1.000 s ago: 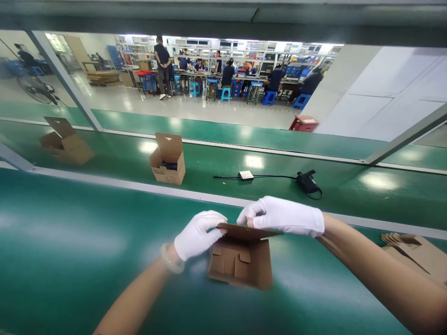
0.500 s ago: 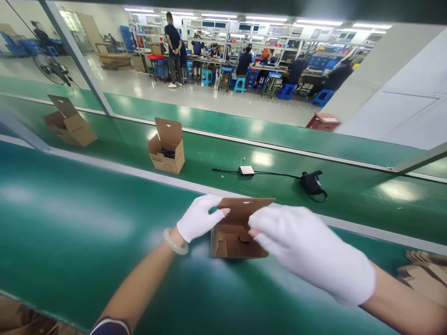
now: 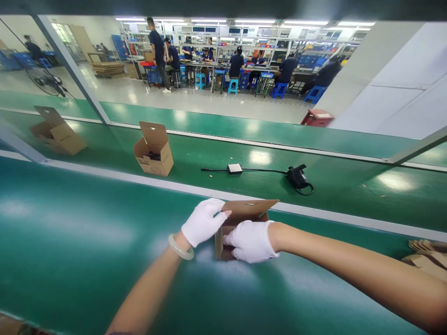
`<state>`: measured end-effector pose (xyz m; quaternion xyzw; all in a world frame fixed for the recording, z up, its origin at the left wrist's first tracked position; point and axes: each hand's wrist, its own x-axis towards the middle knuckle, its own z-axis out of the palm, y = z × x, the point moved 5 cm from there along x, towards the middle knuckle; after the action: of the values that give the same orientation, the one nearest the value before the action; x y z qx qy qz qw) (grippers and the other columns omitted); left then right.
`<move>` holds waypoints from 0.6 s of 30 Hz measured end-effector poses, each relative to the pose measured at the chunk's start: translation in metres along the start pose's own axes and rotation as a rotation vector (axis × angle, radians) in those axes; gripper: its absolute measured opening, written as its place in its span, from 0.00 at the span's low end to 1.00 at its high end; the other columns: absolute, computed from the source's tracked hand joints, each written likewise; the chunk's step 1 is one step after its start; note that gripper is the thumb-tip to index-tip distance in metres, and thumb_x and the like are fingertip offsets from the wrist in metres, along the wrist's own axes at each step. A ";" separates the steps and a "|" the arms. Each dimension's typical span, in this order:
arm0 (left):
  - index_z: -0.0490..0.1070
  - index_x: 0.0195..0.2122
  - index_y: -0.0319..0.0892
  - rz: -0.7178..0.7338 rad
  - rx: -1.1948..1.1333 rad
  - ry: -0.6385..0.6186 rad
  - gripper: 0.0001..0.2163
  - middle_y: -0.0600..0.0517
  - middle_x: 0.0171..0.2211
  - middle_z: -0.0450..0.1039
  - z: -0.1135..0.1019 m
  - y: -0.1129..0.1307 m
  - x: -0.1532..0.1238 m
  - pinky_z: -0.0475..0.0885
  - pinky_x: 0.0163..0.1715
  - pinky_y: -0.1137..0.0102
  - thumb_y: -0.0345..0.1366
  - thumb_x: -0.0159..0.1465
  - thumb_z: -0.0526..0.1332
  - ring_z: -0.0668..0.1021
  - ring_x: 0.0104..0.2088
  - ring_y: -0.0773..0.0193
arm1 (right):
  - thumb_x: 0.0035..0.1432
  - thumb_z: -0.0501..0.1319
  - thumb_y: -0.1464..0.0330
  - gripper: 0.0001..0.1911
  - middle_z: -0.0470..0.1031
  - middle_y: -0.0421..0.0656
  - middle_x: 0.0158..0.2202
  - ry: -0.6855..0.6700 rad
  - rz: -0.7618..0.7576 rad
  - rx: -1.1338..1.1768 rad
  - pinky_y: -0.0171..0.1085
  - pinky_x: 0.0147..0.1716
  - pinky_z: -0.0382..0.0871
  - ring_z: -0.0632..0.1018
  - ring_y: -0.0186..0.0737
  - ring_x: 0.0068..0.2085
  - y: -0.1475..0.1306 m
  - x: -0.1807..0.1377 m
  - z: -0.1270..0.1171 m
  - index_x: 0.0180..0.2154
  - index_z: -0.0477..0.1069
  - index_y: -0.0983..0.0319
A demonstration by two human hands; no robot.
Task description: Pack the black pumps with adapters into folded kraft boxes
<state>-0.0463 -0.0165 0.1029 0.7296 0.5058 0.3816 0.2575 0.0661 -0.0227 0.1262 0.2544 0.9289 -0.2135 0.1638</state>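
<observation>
Workshop floor [image 3: 146, 100], far, with co-workers seated and standing at benches beyond.

Near worktop [image 3: 87, 223], green, running left to right under both arms.

Far worktop [image 3: 195, 158], also green, beyond a pale rail [image 3: 174, 187].

Cardboard pile [image 3: 428, 263], near right edge, partly out of view.

Cardboard box [image 3: 240, 218], one, on near worktop at centre, just short of rail. Apparently done: walls stood up, body in shape. Apparently left: lid flap [image 3: 251, 208], slotted, raised at far side and not folded down. Inside largely hidden; contents, if any, impossible to tell.

Left box [image 3: 66, 139] and middle box [image 3: 159, 164], two, on far worktop, lids likewise up; dark item [image 3: 153, 156] in the latter. By comparison, box at centre judged less far along.

Hands, two, white-gloved. Left hand [image 3: 203, 223]: closed on left edge of box by lid flap, thumb inward. Right hand [image 3: 249, 242]: reaching into box opening, fingers bent and partly hidden; cannot tell whether gripping anything.

Black device [image 3: 297, 178], strapped, far worktop, right of centre, cabled leftward.

Labelled module [image 3: 234, 169], small, in line on same cable [image 3: 260, 170].
</observation>
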 end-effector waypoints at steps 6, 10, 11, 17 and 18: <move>0.74 0.39 0.41 -0.170 0.025 0.134 0.12 0.48 0.37 0.77 -0.045 -0.034 0.002 0.70 0.45 0.61 0.40 0.64 0.54 0.76 0.41 0.56 | 0.61 0.48 0.59 0.18 0.76 0.40 0.33 0.256 0.228 0.161 0.35 0.36 0.66 0.74 0.38 0.34 0.075 -0.063 -0.094 0.34 0.73 0.59; 0.66 0.53 0.43 -0.294 -0.035 0.440 0.20 0.46 0.53 0.71 -0.074 -0.042 -0.006 0.67 0.53 0.57 0.46 0.62 0.57 0.73 0.51 0.54 | 0.58 0.48 0.52 0.24 0.75 0.49 0.43 0.439 0.954 -0.104 0.43 0.40 0.65 0.74 0.53 0.45 0.211 -0.086 -0.107 0.43 0.71 0.60; 0.64 0.55 0.45 -0.290 -0.048 0.545 0.21 0.46 0.55 0.68 -0.081 -0.038 -0.011 0.66 0.54 0.57 0.46 0.61 0.58 0.72 0.53 0.54 | 0.57 0.50 0.51 0.25 0.74 0.54 0.45 0.422 1.021 -0.075 0.45 0.41 0.65 0.74 0.56 0.46 0.238 -0.085 -0.098 0.44 0.71 0.62; 0.69 0.51 0.51 -0.191 -0.001 0.826 0.17 0.52 0.53 0.71 -0.086 0.012 -0.051 0.59 0.60 0.53 0.45 0.61 0.58 0.71 0.54 0.51 | 0.47 0.61 0.52 0.32 0.73 0.60 0.44 0.516 1.189 0.223 0.45 0.40 0.67 0.76 0.57 0.45 0.315 -0.052 -0.025 0.47 0.67 0.70; 0.71 0.49 0.52 -0.197 -0.028 0.838 0.17 0.53 0.52 0.71 -0.079 0.016 -0.058 0.58 0.61 0.51 0.45 0.59 0.59 0.70 0.55 0.49 | 0.48 0.61 0.54 0.31 0.73 0.60 0.44 0.566 1.188 0.277 0.45 0.41 0.67 0.76 0.56 0.45 0.317 -0.046 -0.016 0.47 0.66 0.69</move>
<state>-0.1138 -0.0774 0.1435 0.4559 0.6287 0.6255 0.0750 0.2728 0.2136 0.0596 0.7870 0.6025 -0.1294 -0.0307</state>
